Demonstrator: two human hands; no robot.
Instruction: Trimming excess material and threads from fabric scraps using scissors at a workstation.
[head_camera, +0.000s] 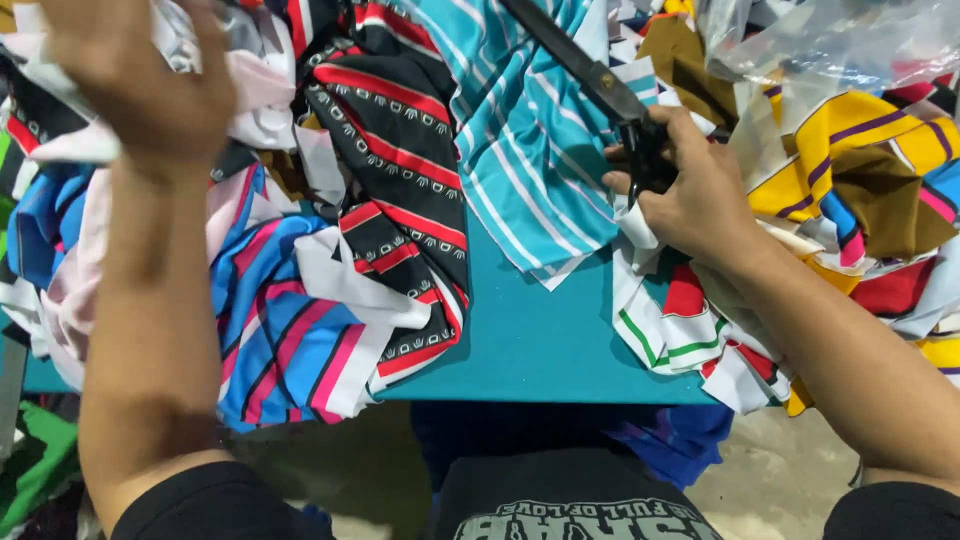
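The right hand (690, 195) is gripping black scissors (600, 85) over striped fabric scraps (540, 150). The left hand (140, 80) is blurred, its grip unclear, touching pink-white cloth (255, 95). A clear plastic bag (830, 45) is lying on the pile.

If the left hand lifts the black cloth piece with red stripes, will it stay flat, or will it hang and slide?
The black and red striped piece already lies folded and draped over other scraps, so it would probably hang limp. It looks thin, so likely light. Its lower end hangs over the teal table edge, so a push may slide it off.

The worktop (540, 340) is teal. Black scissors (610, 95) cross turquoise white-striped cloth (530, 130); beside it lie black red-banded fabric (400, 150) and yellow purple-striped fabric (860, 150).
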